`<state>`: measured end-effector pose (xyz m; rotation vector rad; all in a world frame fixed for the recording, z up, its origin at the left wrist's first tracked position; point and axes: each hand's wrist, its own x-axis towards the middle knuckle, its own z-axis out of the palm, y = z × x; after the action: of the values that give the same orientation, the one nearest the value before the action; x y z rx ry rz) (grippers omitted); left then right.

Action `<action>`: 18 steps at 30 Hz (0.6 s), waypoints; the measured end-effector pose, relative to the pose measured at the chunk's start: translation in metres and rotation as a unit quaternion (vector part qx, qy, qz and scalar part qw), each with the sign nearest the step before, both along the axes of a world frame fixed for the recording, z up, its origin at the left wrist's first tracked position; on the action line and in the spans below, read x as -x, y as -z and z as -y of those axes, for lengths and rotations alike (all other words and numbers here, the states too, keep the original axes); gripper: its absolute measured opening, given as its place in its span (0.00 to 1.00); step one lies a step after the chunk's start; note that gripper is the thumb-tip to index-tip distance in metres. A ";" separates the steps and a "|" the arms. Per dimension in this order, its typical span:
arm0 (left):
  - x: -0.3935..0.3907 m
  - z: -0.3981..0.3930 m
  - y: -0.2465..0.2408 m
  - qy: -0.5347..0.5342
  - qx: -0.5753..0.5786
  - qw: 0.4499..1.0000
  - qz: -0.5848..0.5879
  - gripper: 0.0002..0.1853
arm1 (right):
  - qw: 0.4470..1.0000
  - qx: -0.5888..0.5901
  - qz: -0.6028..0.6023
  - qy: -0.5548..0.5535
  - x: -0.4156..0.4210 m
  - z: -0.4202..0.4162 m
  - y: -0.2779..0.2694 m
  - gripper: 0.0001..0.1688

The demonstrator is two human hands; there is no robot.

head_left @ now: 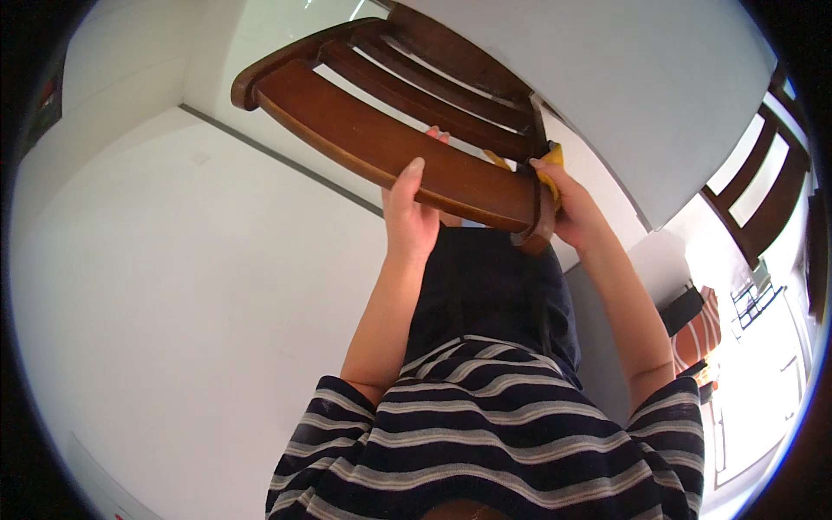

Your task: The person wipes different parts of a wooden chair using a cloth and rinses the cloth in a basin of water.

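Before me stands a brown wooden chair (364, 130), its slatted backrest nearest to me and its seat (448, 45) beyond. My left hand (414, 208) grips the wide top rail from its near edge, thumb on the face and fingertips showing through the gap behind it. At the right-hand post of the backrest, my right hand (572, 201) presses a yellow cloth (554, 159) against the wood. Part of the cloth shows on the far side, through the gap. Most of the right fingers are hidden behind the post.
A pale grey tabletop (650, 97) reaches over the far right part of the chair, with its corner close to my right hand. Another dark wooden chair (747, 188) stands at the right. A white wall (162, 260) rises on my left.
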<state>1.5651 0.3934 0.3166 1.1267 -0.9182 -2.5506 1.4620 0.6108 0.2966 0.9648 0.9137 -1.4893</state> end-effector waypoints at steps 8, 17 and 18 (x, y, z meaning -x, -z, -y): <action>-0.049 0.078 -0.031 -0.006 0.075 0.995 0.063 0.33 | 0.990 0.128 0.034 0.045 -0.079 0.067 -0.020 0.31; -0.118 0.210 -0.030 0.028 0.160 0.985 0.052 0.36 | 0.965 0.220 0.099 0.105 -0.222 0.209 0.015 0.34; -0.124 0.228 -0.026 0.041 0.159 0.985 0.055 0.36 | 0.965 0.218 0.101 0.107 -0.230 0.227 0.017 0.32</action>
<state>1.6893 0.1656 0.3424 1.1606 -1.3673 -2.3071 1.6924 0.3835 0.2795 0.8834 0.3178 -1.6480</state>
